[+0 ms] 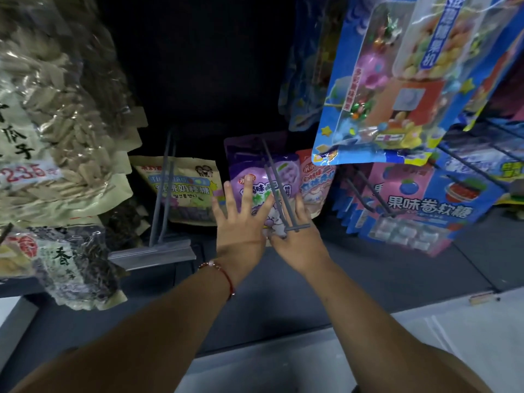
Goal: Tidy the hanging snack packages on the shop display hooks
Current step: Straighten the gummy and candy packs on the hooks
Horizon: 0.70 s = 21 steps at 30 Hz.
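Purple snack package (265,177) hangs on a grey hook (279,191) against the dark display wall. Left hand (241,222) lies flat on it, fingers spread; right hand (297,236) touches its right edge, grip unclear.

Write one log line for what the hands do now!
left hand: flat on purple packet | right hand: under hook, touching packet

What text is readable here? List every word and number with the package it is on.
"果味卷软糖": blue and pink candy pack.
"235": pale seed bag.
"香": dark seed bag.
Purple pouch, beige pouch and blue candy card: lettering too blurred to read.
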Each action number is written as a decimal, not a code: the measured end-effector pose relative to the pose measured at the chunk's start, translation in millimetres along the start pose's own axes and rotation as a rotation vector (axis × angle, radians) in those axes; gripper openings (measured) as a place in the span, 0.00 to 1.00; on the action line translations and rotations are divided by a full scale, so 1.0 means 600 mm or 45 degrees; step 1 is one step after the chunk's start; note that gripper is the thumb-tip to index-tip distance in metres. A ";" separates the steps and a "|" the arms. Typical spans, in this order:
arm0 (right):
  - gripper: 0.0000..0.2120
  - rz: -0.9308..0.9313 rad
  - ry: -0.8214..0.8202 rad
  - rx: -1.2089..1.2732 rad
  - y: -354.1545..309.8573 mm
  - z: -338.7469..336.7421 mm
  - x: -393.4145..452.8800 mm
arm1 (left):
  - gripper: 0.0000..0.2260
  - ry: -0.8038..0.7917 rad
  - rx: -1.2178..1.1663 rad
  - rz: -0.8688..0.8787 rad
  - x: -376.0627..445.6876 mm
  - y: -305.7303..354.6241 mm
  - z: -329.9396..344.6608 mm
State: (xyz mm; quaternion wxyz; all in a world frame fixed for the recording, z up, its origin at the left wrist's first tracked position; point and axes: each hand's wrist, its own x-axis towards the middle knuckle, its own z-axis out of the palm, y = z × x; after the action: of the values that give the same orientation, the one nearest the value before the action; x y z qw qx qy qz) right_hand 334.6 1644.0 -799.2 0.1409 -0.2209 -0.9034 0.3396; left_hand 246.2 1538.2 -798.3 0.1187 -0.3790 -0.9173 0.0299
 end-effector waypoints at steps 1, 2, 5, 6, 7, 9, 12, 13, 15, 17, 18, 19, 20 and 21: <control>0.44 -0.006 -0.017 -0.051 0.003 -0.001 0.002 | 0.34 0.001 0.008 -0.001 0.002 -0.004 -0.004; 0.44 -0.001 -0.036 -0.102 0.006 -0.002 0.004 | 0.34 0.004 0.011 0.000 0.003 -0.007 -0.008; 0.42 0.050 -0.109 -0.145 0.002 -0.012 0.001 | 0.33 -0.070 -0.012 0.001 -0.001 -0.006 -0.022; 0.41 0.063 -0.130 -0.146 -0.001 -0.017 -0.002 | 0.33 -0.095 -0.002 0.002 -0.004 -0.005 -0.026; 0.41 0.064 -0.144 -0.166 -0.002 -0.021 -0.006 | 0.33 -0.113 0.017 0.007 -0.009 -0.004 -0.031; 0.40 0.071 -0.170 -0.231 -0.006 -0.035 -0.019 | 0.34 -0.136 0.015 0.025 -0.022 -0.006 -0.041; 0.41 0.116 -0.200 -0.365 -0.013 -0.071 -0.050 | 0.37 -0.178 -0.056 0.068 -0.046 -0.012 -0.059; 0.41 0.132 -0.199 -0.415 -0.016 -0.086 -0.063 | 0.38 -0.199 -0.070 0.093 -0.056 -0.012 -0.066; 0.42 0.170 -0.211 -0.501 -0.017 -0.115 -0.093 | 0.38 -0.235 -0.095 0.154 -0.078 -0.007 -0.079; 0.41 0.220 -0.214 -0.557 -0.013 -0.146 -0.128 | 0.39 -0.270 -0.144 0.201 -0.102 0.005 -0.091; 0.41 0.247 -0.202 -0.581 -0.010 -0.162 -0.148 | 0.40 -0.281 -0.163 0.226 -0.114 0.014 -0.097; 0.41 0.275 -0.184 -0.603 -0.007 -0.179 -0.167 | 0.41 -0.293 -0.182 0.249 -0.125 0.023 -0.104; 0.40 0.306 -0.164 -0.624 -0.004 -0.194 -0.186 | 0.42 -0.304 -0.210 0.267 -0.136 0.033 -0.112; 0.40 0.339 -0.147 -0.645 -0.001 -0.207 -0.205 | 0.42 -0.312 -0.242 0.285 -0.145 0.042 -0.121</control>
State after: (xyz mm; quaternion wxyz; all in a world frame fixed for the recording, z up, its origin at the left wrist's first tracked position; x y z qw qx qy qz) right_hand 490.7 1650.9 -721.2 -0.0160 -0.3458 -0.9290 0.1308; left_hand 340.5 1492.4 -748.8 -0.0345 -0.4816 -0.8757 0.0020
